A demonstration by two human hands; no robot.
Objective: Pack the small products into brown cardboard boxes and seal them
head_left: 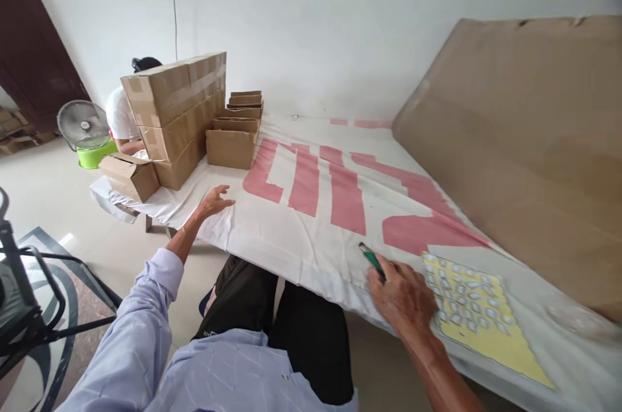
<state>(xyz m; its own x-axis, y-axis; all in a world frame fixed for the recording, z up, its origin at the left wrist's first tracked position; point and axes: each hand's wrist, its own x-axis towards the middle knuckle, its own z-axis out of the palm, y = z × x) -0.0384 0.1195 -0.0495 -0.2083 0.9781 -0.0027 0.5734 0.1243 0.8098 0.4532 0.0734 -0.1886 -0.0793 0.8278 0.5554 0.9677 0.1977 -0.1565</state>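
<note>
My right hand (404,294) is closed round a small green-handled tool (372,260) with a dark tip that points up and left. What kind of tool it is, I cannot tell. Just right of this hand lies a yellow sheet (510,348) bearing several small whitish pieces in rows. My left hand (216,202) holds nothing; its fingers are apart over the white cloth (272,230) near the table's front edge. Closest to it is an open cardboard box (229,149), with more open boxes behind.
Taped cartons (168,98) are stacked at the left, beside a smaller carton (129,175). Behind them sits another person (116,115). A large cardboard sheet (534,140) leans at the right. On the floor are a fan (83,125) and a black metal-framed chair (29,308).
</note>
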